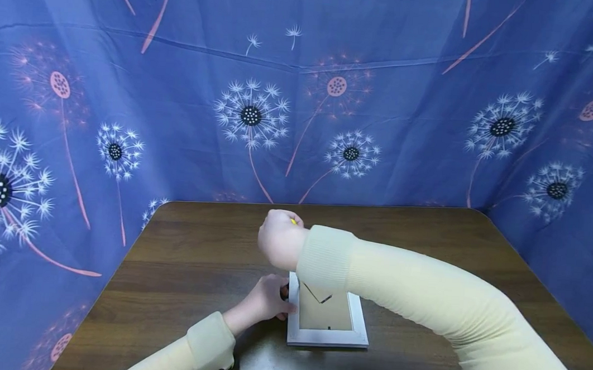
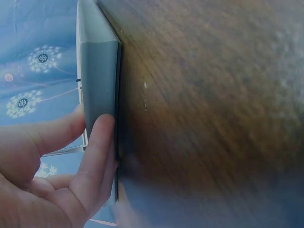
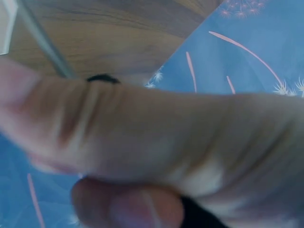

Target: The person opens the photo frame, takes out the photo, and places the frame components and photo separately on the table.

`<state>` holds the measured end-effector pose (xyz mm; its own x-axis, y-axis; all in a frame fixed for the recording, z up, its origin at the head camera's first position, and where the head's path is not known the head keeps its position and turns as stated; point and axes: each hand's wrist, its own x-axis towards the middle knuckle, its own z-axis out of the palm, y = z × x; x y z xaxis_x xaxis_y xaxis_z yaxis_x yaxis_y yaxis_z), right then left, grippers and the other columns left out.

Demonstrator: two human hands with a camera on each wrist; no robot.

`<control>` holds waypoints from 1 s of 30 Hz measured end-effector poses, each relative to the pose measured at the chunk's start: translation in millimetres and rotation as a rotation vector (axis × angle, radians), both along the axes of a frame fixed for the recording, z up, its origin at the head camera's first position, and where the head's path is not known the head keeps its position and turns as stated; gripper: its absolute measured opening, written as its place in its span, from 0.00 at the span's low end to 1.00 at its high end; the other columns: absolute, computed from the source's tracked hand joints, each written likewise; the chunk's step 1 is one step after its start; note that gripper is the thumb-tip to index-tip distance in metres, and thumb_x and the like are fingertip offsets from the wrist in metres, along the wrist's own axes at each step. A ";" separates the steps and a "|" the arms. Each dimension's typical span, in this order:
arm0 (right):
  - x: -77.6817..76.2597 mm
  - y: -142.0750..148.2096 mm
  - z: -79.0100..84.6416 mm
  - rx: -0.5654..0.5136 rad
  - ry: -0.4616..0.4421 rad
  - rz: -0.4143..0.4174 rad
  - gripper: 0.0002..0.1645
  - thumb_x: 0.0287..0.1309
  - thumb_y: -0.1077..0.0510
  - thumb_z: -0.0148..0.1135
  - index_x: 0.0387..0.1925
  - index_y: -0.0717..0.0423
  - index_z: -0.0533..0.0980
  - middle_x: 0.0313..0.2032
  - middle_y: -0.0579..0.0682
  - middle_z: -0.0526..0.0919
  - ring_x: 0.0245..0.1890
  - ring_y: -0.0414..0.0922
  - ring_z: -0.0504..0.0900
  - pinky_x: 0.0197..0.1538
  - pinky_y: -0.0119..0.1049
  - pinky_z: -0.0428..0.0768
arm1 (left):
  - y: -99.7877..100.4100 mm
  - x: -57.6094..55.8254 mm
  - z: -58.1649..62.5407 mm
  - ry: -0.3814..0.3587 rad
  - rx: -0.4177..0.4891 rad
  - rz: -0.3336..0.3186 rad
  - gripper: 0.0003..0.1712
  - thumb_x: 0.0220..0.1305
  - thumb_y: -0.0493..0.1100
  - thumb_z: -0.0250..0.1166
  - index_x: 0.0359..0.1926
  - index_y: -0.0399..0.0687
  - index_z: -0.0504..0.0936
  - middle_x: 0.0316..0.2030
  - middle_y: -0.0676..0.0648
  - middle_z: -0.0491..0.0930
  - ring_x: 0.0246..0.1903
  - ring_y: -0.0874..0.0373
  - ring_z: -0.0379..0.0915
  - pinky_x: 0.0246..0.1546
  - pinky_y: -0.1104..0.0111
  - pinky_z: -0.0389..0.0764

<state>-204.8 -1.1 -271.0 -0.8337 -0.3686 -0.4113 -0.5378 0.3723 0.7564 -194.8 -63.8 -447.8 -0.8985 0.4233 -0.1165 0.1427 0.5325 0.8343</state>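
A white picture frame (image 1: pixel 330 337) lies on the wooden table with its beige backing board (image 1: pixel 337 315) facing up. My left hand (image 1: pixel 267 298) grips its left edge; in the left wrist view the thumb is at the upper rim and the fingers (image 2: pixel 97 142) press the side. Above the frame's far end, my right hand (image 1: pixel 281 237) is curled round a screwdriver, whose metal shaft (image 3: pixel 45 40) shows in the right wrist view. Its handle is black with a bit of yellow, mostly covered by the fingers. My right forearm hides the frame's far part.
On the backing lies a thin dark bent line (image 1: pixel 320 301), and a small dark tab (image 1: pixel 329 327) sits by the near rim. Blue cloth (image 1: pixel 299 123) with dandelion prints hangs behind and beside the table (image 1: pixel 182 257).
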 end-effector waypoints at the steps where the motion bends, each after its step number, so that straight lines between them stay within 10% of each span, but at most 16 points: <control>1: -0.4 7.6 -1.1 -0.063 0.018 0.006 0.06 0.55 0.60 0.54 0.32 0.47 0.76 0.27 0.42 0.71 0.16 0.41 0.60 0.10 0.31 0.54 | 0.8 0.1 0.3 0.007 0.000 -0.007 0.12 0.45 0.27 0.72 0.28 0.35 0.76 0.25 0.43 0.72 0.15 0.57 0.78 0.16 0.70 0.82; 9: 1.2 74.2 -3.4 -0.310 0.059 0.208 0.13 0.58 0.59 0.61 0.20 0.42 0.81 0.16 0.40 0.78 0.15 0.34 0.66 0.17 0.31 0.76 | 3.5 0.7 1.1 0.001 -0.042 0.008 0.27 0.46 0.30 0.73 0.49 0.26 0.76 0.31 0.43 0.72 0.15 0.57 0.79 0.16 0.71 0.82; 18: 4.5 134.7 -21.4 -0.569 0.133 0.393 0.21 0.41 0.70 0.64 0.07 0.46 0.70 0.09 0.40 0.70 0.13 0.34 0.55 0.13 0.31 0.71 | 2.4 2.3 1.0 0.002 -0.047 0.037 0.34 0.45 0.31 0.73 0.55 0.25 0.72 0.33 0.42 0.73 0.15 0.57 0.79 0.15 0.71 0.81; 25: 6.2 169.4 -37.9 -0.644 0.077 0.266 0.18 0.37 0.58 0.75 0.10 0.48 0.71 0.10 0.42 0.70 0.13 0.36 0.60 0.15 0.33 0.72 | 2.5 3.6 0.2 0.013 -0.046 0.036 0.35 0.46 0.31 0.73 0.56 0.25 0.71 0.33 0.42 0.72 0.15 0.57 0.78 0.15 0.71 0.81; 30: 6.5 192.7 -54.2 -0.750 0.044 0.192 0.26 0.39 0.53 0.74 0.08 0.47 0.62 0.10 0.39 0.60 0.14 0.36 0.54 0.14 0.29 0.55 | 2.6 5.3 -1.9 0.001 -0.019 0.049 0.38 0.47 0.31 0.72 0.59 0.23 0.68 0.33 0.42 0.74 0.15 0.56 0.79 0.16 0.70 0.82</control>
